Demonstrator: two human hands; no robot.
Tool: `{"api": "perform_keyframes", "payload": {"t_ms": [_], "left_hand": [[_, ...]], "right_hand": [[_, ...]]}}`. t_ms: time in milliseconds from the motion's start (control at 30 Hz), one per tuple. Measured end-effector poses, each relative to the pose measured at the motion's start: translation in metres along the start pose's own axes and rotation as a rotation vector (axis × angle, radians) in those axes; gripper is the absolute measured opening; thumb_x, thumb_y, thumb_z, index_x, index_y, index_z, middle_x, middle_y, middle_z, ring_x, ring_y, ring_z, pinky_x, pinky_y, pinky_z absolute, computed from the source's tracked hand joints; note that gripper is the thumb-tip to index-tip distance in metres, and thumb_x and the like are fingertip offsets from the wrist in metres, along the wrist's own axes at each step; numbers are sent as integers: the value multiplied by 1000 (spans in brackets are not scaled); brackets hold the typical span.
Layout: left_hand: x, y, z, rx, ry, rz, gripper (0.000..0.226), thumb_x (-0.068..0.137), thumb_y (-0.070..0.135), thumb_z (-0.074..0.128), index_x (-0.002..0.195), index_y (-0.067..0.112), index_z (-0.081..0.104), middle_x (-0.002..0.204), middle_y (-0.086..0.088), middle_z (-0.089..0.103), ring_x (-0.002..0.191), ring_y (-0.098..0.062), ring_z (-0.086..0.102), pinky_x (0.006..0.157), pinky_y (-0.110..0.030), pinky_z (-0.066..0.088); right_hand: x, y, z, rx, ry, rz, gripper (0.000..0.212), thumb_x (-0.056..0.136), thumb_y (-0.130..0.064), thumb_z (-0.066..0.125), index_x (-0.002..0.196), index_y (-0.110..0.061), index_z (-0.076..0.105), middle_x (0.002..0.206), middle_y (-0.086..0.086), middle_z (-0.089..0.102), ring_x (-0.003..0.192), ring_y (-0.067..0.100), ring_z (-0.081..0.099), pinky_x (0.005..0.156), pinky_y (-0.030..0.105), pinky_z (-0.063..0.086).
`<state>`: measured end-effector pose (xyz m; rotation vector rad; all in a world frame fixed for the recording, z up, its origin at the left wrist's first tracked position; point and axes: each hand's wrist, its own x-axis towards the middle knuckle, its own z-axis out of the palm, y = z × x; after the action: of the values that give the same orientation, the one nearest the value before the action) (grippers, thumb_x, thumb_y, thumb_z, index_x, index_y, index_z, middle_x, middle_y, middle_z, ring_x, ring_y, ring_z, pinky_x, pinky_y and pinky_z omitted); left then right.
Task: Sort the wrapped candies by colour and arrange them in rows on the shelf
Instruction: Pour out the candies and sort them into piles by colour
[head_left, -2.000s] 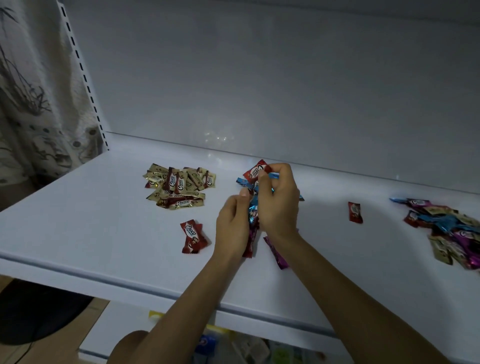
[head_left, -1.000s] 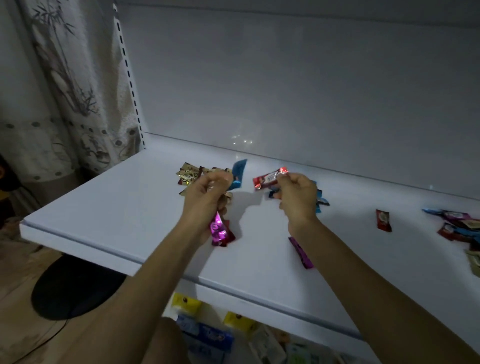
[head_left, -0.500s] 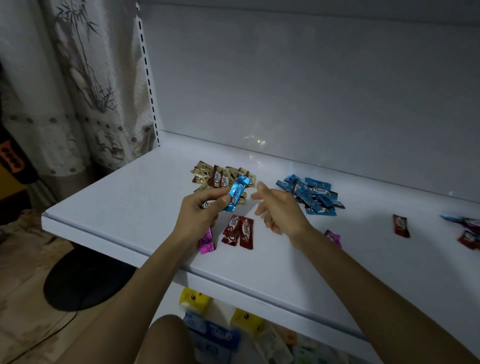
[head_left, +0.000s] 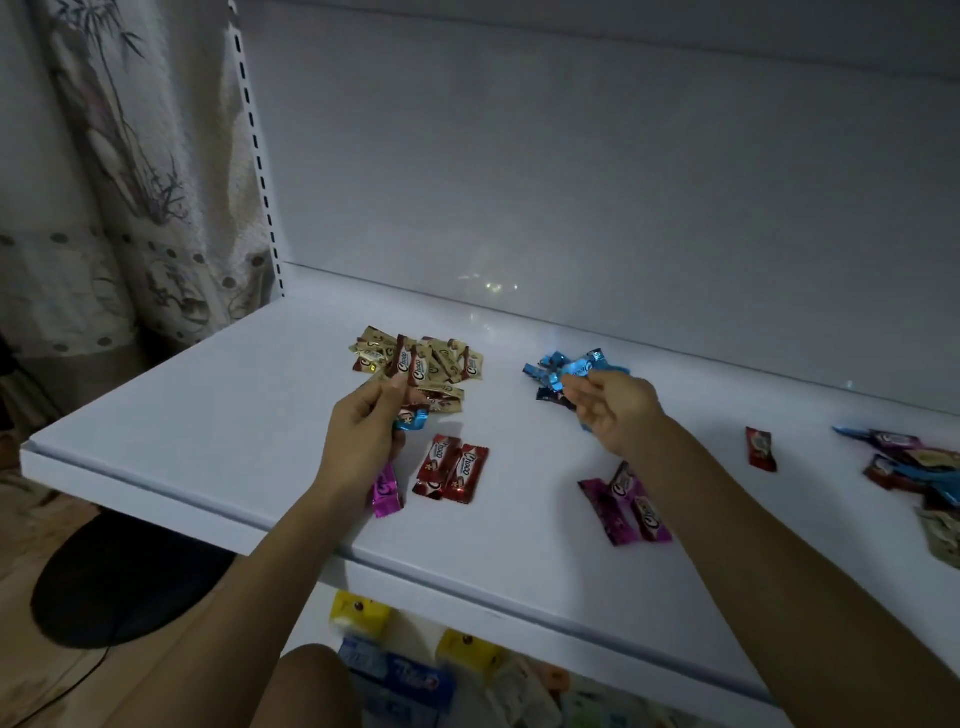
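Observation:
Wrapped candies lie in colour groups on the white shelf (head_left: 208, 415). A gold and brown pile (head_left: 441, 364) sits at the back left, a blue pile (head_left: 545, 371) to its right. Two red candies (head_left: 452, 467) lie side by side near the front, and two purple ones (head_left: 621, 501) lie under my right forearm. My left hand (head_left: 363, 431) is closed on a small bunch: a blue candy (head_left: 413, 418) sticks out above, a purple one (head_left: 385, 491) below. My right hand (head_left: 610, 405) pinches a blue candy (head_left: 584, 366) over the blue pile.
A lone red candy (head_left: 761, 448) lies right of centre, and a mixed unsorted heap (head_left: 924, 467) sits at the right edge. The slotted upright (head_left: 257, 156) and a patterned curtain (head_left: 114, 182) stand on the left. Boxed goods (head_left: 389, 670) show on the lower shelf.
A blue candy has passed from my left hand to my right, which moved right to the blue pile. The view has shifted slightly left.

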<state>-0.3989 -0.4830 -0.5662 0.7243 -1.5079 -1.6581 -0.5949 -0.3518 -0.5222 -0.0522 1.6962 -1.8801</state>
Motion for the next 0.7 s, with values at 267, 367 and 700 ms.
{"api": "perform_keyframes", "payload": {"t_ms": [267,367,700], "left_hand": [[9,14,-7,-421,50,-200,25,101,28,42,93,13,61,55,6,40,43,-7,33,40,-18,29],[16,19,6,-559,25,-216,23,100,27,44,90,16,61,55,7,40,44,-6,34,45,-17,35],[6,40,61,-812,35,-413,20,98,23,49,86,19,63,58,7,48,50,-5,43,47,-17,44]], "right_hand": [[-10,7,14,-172,70,-270,29,97,-12,48,126,-12,44,79,14,62,35,9,48,36,17,37],[-59,34,47,-447,-311,-270,26,94,-35,55,108,-13,56,85,7,67,55,12,62,45,23,48],[-80,43,43,-471,-387,-465,10,90,-24,63,92,-16,57,67,10,65,43,14,56,38,20,38]]}}
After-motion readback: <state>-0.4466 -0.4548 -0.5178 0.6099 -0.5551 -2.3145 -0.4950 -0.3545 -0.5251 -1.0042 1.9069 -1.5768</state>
